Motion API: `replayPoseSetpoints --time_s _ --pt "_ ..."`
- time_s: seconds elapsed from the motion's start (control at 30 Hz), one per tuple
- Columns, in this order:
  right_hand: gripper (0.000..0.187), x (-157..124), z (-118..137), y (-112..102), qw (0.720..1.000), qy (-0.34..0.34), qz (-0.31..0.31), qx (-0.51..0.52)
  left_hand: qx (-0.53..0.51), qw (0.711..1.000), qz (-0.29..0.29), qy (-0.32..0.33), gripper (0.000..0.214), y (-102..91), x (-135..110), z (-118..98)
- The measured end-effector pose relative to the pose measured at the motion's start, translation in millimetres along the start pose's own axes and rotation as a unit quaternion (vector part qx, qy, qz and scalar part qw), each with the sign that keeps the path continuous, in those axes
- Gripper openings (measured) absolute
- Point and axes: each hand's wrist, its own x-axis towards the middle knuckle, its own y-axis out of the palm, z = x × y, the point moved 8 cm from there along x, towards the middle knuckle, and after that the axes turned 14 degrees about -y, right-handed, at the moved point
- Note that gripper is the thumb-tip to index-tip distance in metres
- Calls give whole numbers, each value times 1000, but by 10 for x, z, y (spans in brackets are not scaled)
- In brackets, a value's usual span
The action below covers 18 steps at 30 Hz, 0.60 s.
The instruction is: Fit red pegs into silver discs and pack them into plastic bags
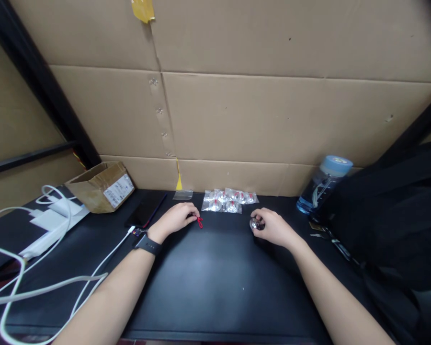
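Observation:
Between the fingertips of my left hand (179,218) is a looped red cord (200,222), pinched just above the black tabletop (215,287). My right hand (275,227) curls its thumb and fingers around a small shiny round metal piece (254,224); part of it is hidden by the fingers. Behind and between the hands lie several clear plastic packets (232,206), each with a silvery round piece and a bit of red inside. To their left is a flat clear plastic bag (183,194).
An open cardboard box (100,187), a phone (145,211), a power strip (50,230) and white cables (89,278) occupy the left. At right stand a blue-lidded water bottle (323,184) and a black bag (391,220), with keys (318,235) beside it. A cardboard wall (237,120) closes off the back.

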Motion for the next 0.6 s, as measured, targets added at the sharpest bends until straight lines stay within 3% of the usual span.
replayPoseSetpoints --time_s 0.17,0.3,0.6 --pt "29 30 172 -72 995 -59 -53 59 56 996 -52 -49 21 -17 25 72" --pt "29 41 271 -135 990 -78 -86 75 65 995 -57 -52 14 -9 12 104" --pt "25 47 294 -114 992 -74 -69 74 92 988 -82 -93 13 0 22 122"
